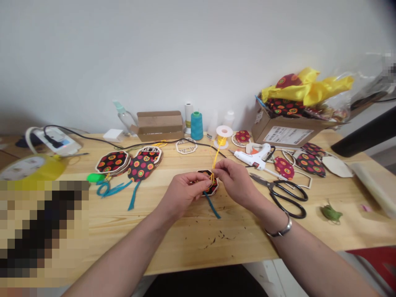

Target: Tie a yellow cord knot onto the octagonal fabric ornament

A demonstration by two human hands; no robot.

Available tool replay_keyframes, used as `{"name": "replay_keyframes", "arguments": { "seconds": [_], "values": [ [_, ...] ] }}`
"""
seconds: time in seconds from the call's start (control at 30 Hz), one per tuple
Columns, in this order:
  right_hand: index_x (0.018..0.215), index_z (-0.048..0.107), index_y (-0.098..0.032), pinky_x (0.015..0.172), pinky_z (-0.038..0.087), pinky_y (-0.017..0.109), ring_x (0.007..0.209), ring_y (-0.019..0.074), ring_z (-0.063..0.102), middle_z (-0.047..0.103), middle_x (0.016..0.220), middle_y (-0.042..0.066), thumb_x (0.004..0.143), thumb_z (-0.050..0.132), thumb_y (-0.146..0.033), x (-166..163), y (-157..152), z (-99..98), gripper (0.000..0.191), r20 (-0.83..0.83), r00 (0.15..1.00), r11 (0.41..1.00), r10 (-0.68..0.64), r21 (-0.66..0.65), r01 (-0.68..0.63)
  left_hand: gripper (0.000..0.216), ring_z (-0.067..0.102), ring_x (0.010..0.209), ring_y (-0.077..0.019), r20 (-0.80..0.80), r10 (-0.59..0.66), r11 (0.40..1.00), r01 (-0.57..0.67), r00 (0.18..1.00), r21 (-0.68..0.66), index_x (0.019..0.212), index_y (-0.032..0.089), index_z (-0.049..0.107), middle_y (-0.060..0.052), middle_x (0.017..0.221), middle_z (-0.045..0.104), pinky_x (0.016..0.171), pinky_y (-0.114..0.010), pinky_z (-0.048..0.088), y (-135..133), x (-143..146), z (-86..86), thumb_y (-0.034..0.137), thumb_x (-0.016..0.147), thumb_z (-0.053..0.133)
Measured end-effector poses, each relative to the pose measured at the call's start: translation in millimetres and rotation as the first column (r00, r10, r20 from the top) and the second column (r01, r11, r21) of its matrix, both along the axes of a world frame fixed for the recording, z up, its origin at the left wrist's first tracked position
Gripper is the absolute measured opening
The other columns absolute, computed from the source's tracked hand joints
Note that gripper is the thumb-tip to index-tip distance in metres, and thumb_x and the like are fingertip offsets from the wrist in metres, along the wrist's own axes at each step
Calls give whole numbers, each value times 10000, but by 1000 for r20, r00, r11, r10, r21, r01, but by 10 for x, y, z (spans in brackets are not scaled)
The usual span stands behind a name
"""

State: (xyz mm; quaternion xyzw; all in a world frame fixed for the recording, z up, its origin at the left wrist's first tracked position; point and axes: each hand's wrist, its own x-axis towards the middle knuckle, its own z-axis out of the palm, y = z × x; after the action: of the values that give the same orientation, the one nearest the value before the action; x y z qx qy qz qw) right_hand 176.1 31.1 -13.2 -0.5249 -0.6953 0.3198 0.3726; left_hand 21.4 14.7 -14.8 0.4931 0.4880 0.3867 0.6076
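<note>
Between my hands is a small octagonal ornament of dark flowered fabric with a pale wooden edge. A teal tassel hangs from its near side. My left hand is closed at the ornament's left side, thumb and finger pinching by a loop of yellow cord. With fingertips pressed together, my right hand pinches the same cord just above the ornament. The cord runs up toward a white spool of yellow cord standing behind. Partly hidden by my left fingers is the ornament's left part.
Black-handled scissors and a white glue gun lie right of my right hand. Finished-looking fabric ornaments are stacked at left. A teal thread cone and an open cardboard box stand at the back. A black cable crosses the table.
</note>
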Motion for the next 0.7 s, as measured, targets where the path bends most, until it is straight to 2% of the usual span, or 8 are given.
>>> {"name": "replay_keyframes", "arguments": {
  "seconds": [0.13, 0.27, 0.43, 0.6, 0.7],
  "values": [
    [647, 500, -169, 514, 333, 220, 510, 85, 410, 478, 545, -41, 763, 506, -217, -14, 9, -22, 126, -172, 985, 989, 12, -143, -37, 101, 538, 644, -116, -203, 10, 977, 34, 979, 211, 696, 161, 682, -15, 693, 631, 605, -232, 409, -25, 38, -12, 248, 684, 632],
    [632, 467, -169, 438, 286, 208, 441, 70, 347, 417, 491, -58, 743, 533, -283, -46, -1, -25, 172, -399, 917, 945, -6, -301, -125, 94, 531, 633, -119, -333, 75, 930, 54, 940, 363, 672, 176, 681, -5, 657, 596, 591, -232, 407, -39, 48, -47, 245, 696, 621],
    [604, 429, -168, 412, 236, 190, 411, 53, 308, 379, 457, -71, 719, 567, -294, -78, -28, 13, 219, -582, 812, 891, -42, -390, -233, 102, 537, 633, -112, -362, 116, 885, 69, 925, 461, 706, 199, 684, 3, 667, 599, 588, -223, 408, -57, 47, -74, 204, 728, 585],
    [599, 427, -160, 410, 210, 180, 401, 40, 283, 363, 450, -77, 708, 585, -296, -86, -21, -1, 235, -660, 749, 853, -66, -427, -301, 108, 535, 625, -118, -397, 137, 860, 90, 908, 503, 710, 198, 680, 0, 658, 592, 581, -231, 406, -72, 52, -66, 177, 731, 576],
    [602, 438, -155, 410, 204, 178, 400, 37, 278, 368, 451, -76, 712, 583, -292, -82, -12, -22, 228, -672, 738, 845, -63, -429, -319, 113, 534, 631, -124, -420, 153, 849, 99, 894, 519, 711, 202, 677, -3, 659, 592, 587, -237, 405, -82, 61, -49, 181, 735, 569]
  ]
}}
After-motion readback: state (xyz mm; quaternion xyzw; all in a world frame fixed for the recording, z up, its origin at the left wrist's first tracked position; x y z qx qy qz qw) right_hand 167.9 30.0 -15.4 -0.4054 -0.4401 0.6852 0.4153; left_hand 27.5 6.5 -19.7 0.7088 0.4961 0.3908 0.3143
